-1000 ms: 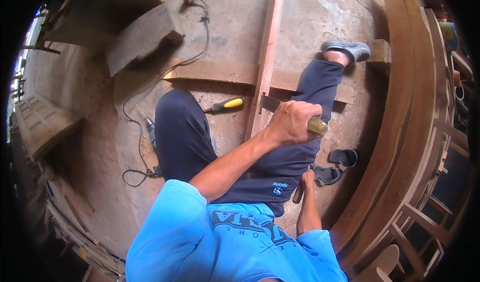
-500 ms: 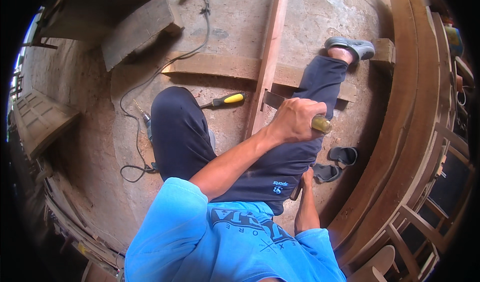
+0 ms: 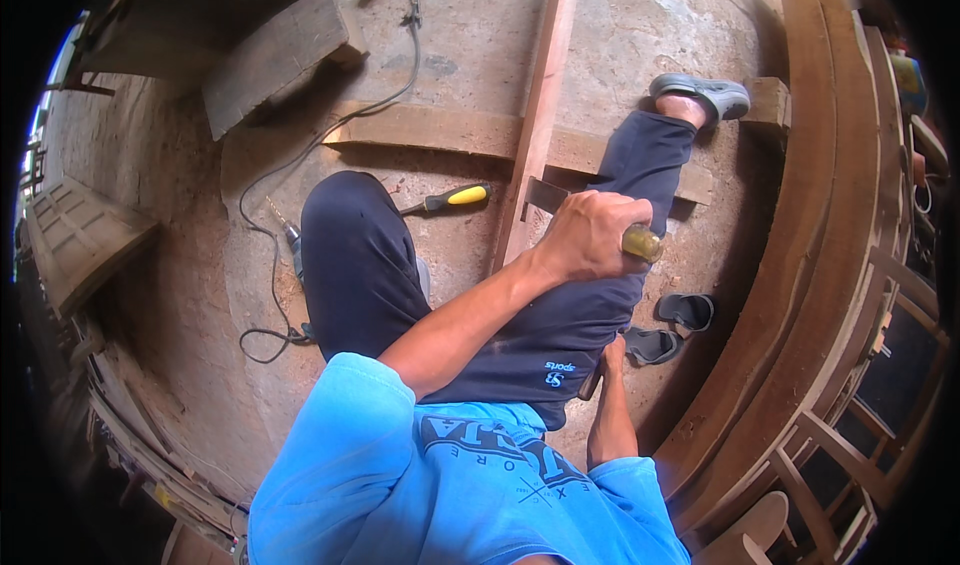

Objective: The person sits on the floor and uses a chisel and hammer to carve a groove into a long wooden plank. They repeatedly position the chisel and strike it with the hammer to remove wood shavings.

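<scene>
My left hand (image 3: 597,235) is closed around a chisel (image 3: 641,244) with a yellowish see-through handle. Its flat metal blade reaches left and touches the long reddish wooden bar (image 3: 540,115), beside a narrow dark slot. That bar slopes away between my legs and rests across a thick beam (image 3: 440,130) on the floor. Low beside my thigh, my right hand (image 3: 613,355) is closed on a brown wooden handle (image 3: 591,381); the rest of that tool is hidden. A yellow-and-black-handled tool (image 3: 460,198) lies on the floor left of the bar.
A power drill (image 3: 292,240) with a bit lies beside my bent left knee, its cord (image 3: 262,295) trailing nearby. A heavy wooden block (image 3: 280,60) stands far left. Sandals (image 3: 685,313) sit at right, before long stacked planks (image 3: 800,265). A carved panel (image 3: 88,230) leans at left.
My left hand and the chisel have shifted very slightly, the blade still against the bar. My right hand looks unmoved.
</scene>
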Demonstrator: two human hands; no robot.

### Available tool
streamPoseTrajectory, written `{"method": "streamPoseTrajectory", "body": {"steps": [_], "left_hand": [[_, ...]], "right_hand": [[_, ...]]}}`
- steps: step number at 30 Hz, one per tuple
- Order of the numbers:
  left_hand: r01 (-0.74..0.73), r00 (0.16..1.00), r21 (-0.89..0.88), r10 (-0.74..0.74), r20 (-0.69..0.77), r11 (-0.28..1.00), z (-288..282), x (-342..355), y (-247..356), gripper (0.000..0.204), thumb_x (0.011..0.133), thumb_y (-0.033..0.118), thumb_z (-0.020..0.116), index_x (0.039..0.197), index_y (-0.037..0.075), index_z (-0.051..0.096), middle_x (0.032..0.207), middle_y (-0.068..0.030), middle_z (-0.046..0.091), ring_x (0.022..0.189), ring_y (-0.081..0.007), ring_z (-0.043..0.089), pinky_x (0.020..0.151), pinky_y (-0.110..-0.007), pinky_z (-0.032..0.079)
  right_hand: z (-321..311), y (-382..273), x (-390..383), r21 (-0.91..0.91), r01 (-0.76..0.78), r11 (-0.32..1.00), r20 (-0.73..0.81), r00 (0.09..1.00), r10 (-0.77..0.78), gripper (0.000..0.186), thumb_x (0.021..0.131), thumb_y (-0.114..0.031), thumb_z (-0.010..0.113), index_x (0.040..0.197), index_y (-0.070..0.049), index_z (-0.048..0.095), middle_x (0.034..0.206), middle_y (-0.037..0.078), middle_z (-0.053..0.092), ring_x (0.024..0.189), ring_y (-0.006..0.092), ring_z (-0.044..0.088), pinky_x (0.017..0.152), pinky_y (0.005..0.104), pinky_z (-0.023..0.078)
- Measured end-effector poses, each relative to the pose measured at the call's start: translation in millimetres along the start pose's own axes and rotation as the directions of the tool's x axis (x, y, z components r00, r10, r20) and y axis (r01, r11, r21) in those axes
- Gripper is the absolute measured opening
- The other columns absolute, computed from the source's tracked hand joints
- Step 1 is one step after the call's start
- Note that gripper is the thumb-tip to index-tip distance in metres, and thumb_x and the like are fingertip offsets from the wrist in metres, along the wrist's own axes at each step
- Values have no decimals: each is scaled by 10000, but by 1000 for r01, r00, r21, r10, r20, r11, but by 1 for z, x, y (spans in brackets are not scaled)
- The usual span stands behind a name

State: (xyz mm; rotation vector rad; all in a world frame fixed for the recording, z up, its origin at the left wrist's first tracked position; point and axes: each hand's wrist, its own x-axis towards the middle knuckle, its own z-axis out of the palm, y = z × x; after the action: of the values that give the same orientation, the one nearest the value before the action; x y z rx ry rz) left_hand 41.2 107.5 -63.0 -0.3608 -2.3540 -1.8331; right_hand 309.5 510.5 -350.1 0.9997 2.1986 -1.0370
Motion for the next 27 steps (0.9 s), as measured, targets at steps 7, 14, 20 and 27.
{"method": "streamPoseTrajectory", "body": {"steps": [7,14,20,27], "left_hand": [[-3,1000,-30,3,-13,1000,0,1,-4,309,681,244,798,847,70,603,768,-140,659,765,-378,677,663,-466,533],[8,1000,-33,-7,21,999,-4,1,-5,326,674,260,811,853,74,612,777,-135,665,777,-365,682,666,-457,531],[35,999,-47,-34,17,998,-3,2,-6,315,690,266,813,858,76,625,780,-142,673,769,-373,686,676,-461,533],[25,999,-57,-27,-42,998,-8,0,-5,319,781,283,852,842,58,635,739,-148,660,710,-355,686,633,-414,523]], "right_hand": [[-4,-37,-21,-47,-14,999,-73,997,11,408,910,-359,688,973,43,717,850,194,743,785,299,724,685,467,537],[-46,-149,-82,229,-226,947,61,974,218,82,932,-145,618,897,-100,559,627,10,519,483,140,520,438,316,445],[-97,-276,-163,306,281,910,-92,960,-266,198,945,-110,636,1122,-68,558,723,8,555,544,106,542,478,266,454],[-92,-397,-247,311,484,818,-69,870,-489,216,892,-13,621,1106,-27,593,758,9,584,543,88,539,498,240,443]]}}
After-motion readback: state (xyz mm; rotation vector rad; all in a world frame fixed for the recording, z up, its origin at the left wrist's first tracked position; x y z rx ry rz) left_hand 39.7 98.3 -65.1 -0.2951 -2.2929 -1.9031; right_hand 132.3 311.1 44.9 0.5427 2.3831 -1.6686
